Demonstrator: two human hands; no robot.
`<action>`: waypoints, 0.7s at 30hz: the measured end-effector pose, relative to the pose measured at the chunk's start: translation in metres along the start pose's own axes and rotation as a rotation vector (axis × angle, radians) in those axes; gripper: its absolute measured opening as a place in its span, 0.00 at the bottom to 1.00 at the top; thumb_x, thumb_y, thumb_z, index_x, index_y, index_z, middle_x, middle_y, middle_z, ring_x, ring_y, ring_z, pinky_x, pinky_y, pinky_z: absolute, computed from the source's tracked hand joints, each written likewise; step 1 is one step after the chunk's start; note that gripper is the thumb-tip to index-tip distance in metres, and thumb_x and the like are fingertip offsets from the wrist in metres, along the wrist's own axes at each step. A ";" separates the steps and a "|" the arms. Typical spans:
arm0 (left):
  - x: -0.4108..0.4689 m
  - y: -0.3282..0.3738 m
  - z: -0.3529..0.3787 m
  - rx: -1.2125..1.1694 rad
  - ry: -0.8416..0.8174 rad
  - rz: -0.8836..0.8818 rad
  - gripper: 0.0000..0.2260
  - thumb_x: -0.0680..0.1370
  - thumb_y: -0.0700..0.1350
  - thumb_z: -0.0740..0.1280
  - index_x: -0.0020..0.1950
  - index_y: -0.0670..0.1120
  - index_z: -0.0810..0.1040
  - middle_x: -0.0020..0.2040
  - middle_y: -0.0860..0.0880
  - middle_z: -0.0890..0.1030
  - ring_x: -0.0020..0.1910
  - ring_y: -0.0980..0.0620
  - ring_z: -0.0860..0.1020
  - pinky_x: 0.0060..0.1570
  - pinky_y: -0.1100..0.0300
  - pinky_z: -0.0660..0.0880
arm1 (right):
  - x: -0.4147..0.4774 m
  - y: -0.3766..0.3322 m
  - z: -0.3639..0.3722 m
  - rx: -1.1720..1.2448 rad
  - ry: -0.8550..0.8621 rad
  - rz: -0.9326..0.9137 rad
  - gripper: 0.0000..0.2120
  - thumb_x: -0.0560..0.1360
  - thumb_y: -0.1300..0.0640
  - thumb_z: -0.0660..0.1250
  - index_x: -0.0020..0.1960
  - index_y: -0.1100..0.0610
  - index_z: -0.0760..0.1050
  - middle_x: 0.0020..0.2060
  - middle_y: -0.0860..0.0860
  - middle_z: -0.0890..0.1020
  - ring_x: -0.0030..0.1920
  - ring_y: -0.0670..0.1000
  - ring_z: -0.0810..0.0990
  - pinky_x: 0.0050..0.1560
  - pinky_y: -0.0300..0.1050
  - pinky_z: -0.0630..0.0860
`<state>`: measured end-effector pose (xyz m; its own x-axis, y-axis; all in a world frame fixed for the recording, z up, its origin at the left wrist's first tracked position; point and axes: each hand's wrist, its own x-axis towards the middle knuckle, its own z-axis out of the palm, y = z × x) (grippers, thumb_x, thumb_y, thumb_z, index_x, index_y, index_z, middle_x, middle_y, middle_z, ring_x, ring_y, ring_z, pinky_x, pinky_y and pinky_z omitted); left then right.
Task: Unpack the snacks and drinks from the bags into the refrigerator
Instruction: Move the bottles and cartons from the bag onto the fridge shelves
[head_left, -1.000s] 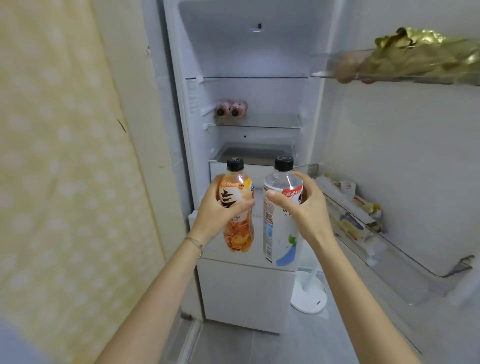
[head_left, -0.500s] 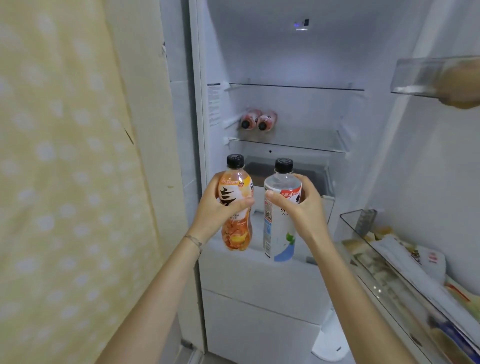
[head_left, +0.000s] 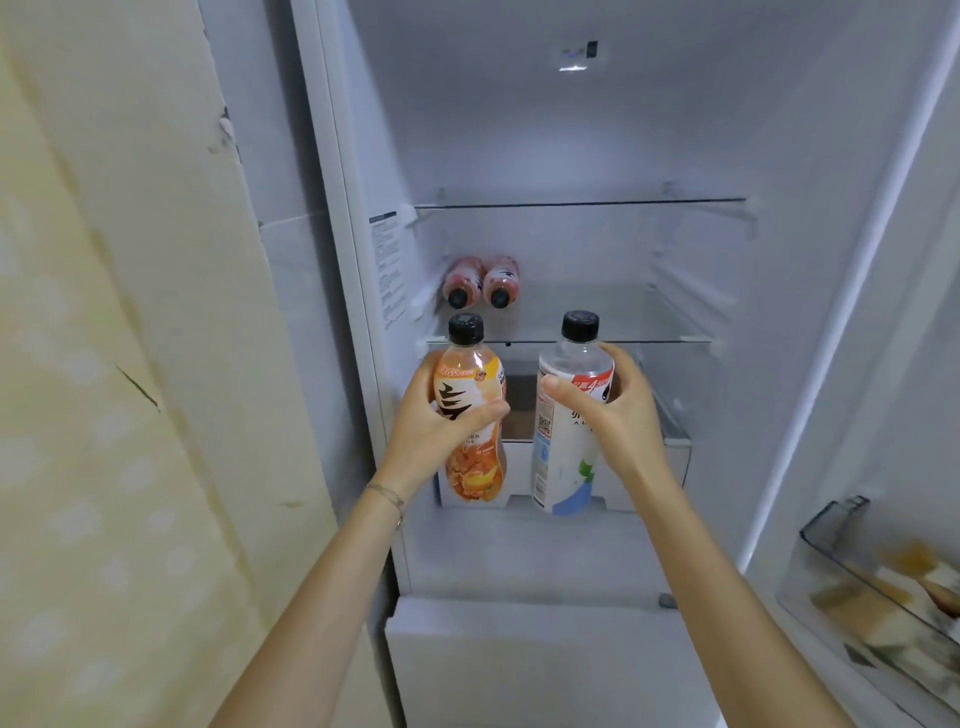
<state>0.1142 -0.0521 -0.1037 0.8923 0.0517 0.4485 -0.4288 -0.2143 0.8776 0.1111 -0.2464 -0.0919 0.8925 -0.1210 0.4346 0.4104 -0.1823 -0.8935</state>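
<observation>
My left hand (head_left: 426, 421) grips an orange drink bottle (head_left: 475, 462) with a black cap, held upright. My right hand (head_left: 618, 410) grips a clear bottle (head_left: 563, 467) with a white and blue label and a black cap, also upright. Both bottles hang side by side in front of the open refrigerator (head_left: 571, 130), just below its lower glass shelf (head_left: 649, 338). Two pink bottles (head_left: 480, 283) lie on that shelf at the back left, caps toward me.
An upper glass shelf (head_left: 582, 202) spans the fridge above. A drawer (head_left: 675, 452) sits behind the held bottles. The open door's bin (head_left: 841, 525) at lower right holds several packets. A yellow patterned wall (head_left: 104, 415) stands at left.
The view has moved closer to the refrigerator and tilted up. Both hands have carried the bottles forward toward the shelf opening. The grips are unchanged.
</observation>
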 end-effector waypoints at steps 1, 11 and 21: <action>0.008 -0.005 -0.001 -0.006 -0.005 0.000 0.25 0.69 0.46 0.77 0.63 0.53 0.72 0.55 0.53 0.80 0.54 0.57 0.79 0.51 0.61 0.79 | 0.006 0.004 0.003 0.000 0.015 0.004 0.26 0.69 0.51 0.75 0.63 0.48 0.70 0.49 0.38 0.77 0.50 0.40 0.78 0.43 0.33 0.72; 0.059 -0.049 0.009 0.013 -0.071 0.021 0.28 0.66 0.42 0.80 0.61 0.54 0.72 0.54 0.57 0.80 0.54 0.60 0.79 0.51 0.66 0.76 | 0.051 0.040 0.012 -0.043 0.046 0.043 0.25 0.68 0.53 0.76 0.62 0.48 0.71 0.49 0.37 0.78 0.50 0.40 0.78 0.44 0.34 0.72; 0.081 -0.090 0.027 0.166 -0.078 0.058 0.32 0.62 0.43 0.82 0.57 0.60 0.70 0.53 0.62 0.78 0.54 0.60 0.78 0.56 0.64 0.75 | 0.079 0.056 0.009 -0.052 0.045 0.073 0.24 0.69 0.54 0.76 0.60 0.46 0.69 0.53 0.44 0.78 0.51 0.48 0.78 0.49 0.42 0.75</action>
<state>0.2288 -0.0549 -0.1508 0.8780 -0.0400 0.4770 -0.4559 -0.3734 0.8079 0.2064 -0.2569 -0.1082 0.9097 -0.1795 0.3744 0.3333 -0.2219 -0.9163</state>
